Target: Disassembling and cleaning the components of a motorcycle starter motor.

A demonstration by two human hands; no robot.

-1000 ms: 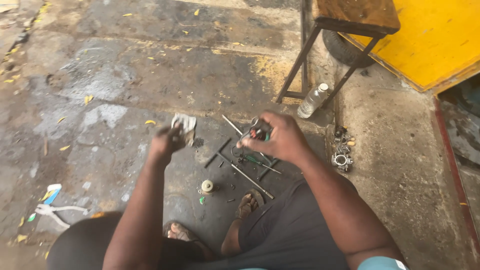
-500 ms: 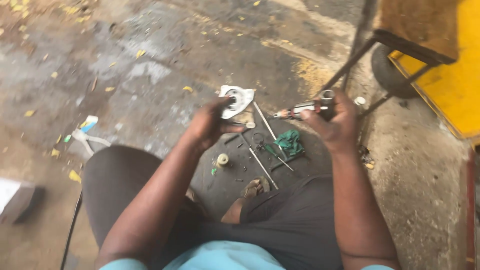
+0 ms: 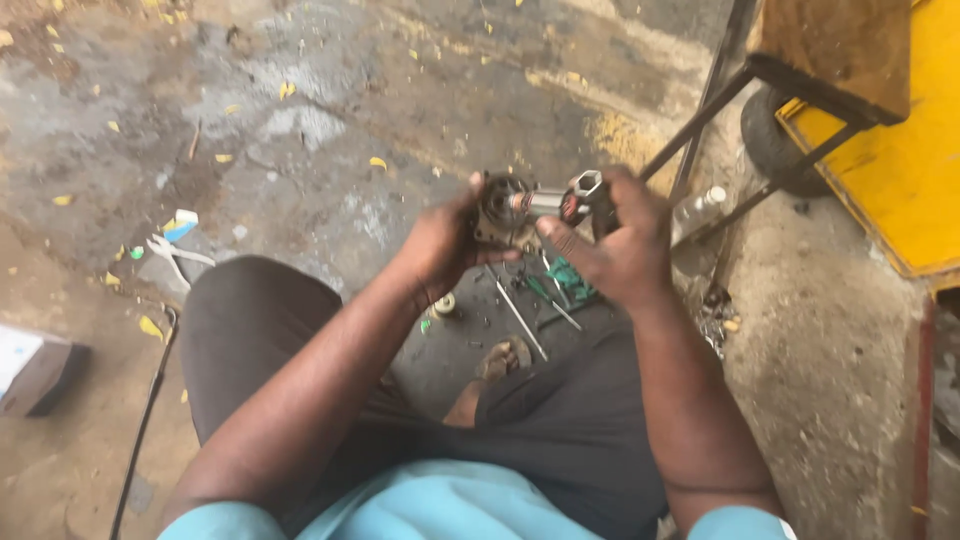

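My left hand grips a round dark metal part held up in front of me. My right hand is closed on a socket wrench with a silver hex head, and its shaft meets the middle of the metal part. Below the hands, on the stained concrete floor, lie thin metal rods, a green-handled tool and a small round ring. My foot in a sandal rests beside them.
A wooden stool on a dark metal frame stands at the upper right beside a yellow board and a tyre. A clear plastic bottle lies under it. White pliers and a box sit at left.
Both hands rose from the floor and came together. The left hand brought the metal part up and the right hand brought the wrench onto it. The camera swung left.
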